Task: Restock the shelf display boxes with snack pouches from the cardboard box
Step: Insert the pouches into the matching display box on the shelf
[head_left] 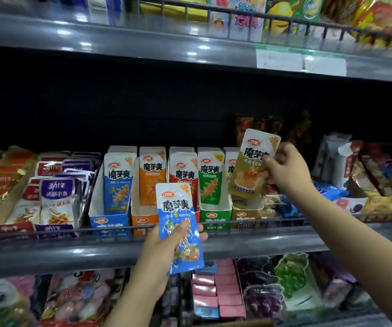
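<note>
Right hand (284, 168) pinches gold pouch (251, 164) by its right edge, tilted, just above the gold display box (245, 215). Left hand (166, 244) grips blue pouch (178, 227), thumb on its front, left of and below the gold box. Straighten gold pouch upright, drop it behind the box's front lip. Cardboard box not in view
</note>
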`<state>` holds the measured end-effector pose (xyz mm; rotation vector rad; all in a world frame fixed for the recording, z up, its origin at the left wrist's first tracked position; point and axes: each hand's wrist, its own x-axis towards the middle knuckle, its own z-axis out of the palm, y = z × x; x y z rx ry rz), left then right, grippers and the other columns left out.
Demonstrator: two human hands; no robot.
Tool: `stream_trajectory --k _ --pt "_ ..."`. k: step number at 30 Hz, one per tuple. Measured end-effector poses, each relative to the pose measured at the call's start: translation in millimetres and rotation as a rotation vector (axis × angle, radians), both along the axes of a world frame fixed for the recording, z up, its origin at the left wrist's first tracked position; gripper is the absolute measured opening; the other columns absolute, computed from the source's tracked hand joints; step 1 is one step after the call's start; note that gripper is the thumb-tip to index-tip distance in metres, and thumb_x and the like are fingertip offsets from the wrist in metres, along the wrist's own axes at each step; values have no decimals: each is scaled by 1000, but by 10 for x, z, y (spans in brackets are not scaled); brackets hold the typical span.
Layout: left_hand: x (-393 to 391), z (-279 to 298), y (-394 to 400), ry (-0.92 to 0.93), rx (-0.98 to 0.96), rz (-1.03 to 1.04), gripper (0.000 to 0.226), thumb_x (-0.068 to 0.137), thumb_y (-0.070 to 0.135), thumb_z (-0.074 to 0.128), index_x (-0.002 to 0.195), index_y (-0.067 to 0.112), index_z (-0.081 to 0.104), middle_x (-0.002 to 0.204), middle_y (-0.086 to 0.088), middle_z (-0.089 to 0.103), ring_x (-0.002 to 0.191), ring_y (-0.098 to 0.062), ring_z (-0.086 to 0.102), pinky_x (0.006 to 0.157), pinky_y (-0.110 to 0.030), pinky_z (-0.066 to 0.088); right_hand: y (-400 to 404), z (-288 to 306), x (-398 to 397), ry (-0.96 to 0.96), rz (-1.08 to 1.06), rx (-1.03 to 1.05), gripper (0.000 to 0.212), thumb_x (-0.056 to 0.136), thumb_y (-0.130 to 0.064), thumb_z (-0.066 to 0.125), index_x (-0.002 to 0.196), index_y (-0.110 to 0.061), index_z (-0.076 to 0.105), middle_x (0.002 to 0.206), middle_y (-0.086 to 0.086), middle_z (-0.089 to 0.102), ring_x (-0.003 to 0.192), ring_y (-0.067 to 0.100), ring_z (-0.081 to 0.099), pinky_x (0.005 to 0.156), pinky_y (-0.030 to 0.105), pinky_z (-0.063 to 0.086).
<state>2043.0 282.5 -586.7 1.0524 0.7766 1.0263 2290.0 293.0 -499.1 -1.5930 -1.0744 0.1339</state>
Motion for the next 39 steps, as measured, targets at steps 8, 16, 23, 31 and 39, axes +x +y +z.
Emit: stream_trajectory --k 8,16,23,31,39 --pt "9 -25 5 6 20 -20 18 92 16 56 109 15 61 95 -10 74 87 -24 72 75 -41 59 375 -129 97 -131 2 -329 29 91 -15 60 118 -11 53 105 9 64 92 31 64 72 37 54" --pt "46 -37 32 7 1 -19 16 92 15 56 107 17 61 93 -9 75 85 -24 73 72 -36 60 535 -177 102 -259 -36 -339 43 84 -9 64 126 -8 53 118 14 64 105 32 61 86 40 51" --pt "68 -39 27 7 -2 -19 18 91 15 57 109 16 62 95 -9 74 86 -25 72 72 -38 60 423 -232 27 -148 59 -113 41 85 -9 63 126 -13 58 78 2 65 60 15 59 49 11 45" --pt "-17 1 0 129 110 105 13 81 13 69 94 16 70 86 -1 76 79 -21 73 70 -38 59 224 -45 -623 -33 733 -388 17 86 -28 65 102 -21 65 88 0 74 74 15 70 57 20 53" --pt "-285 -3 87 235 341 325 19 85 18 66 104 14 68 87 3 75 78 -13 71 65 -29 58 415 44 -1175 -121 862 -520 28 85 -11 68 105 -18 51 90 7 73 74 21 70 46 19 46"
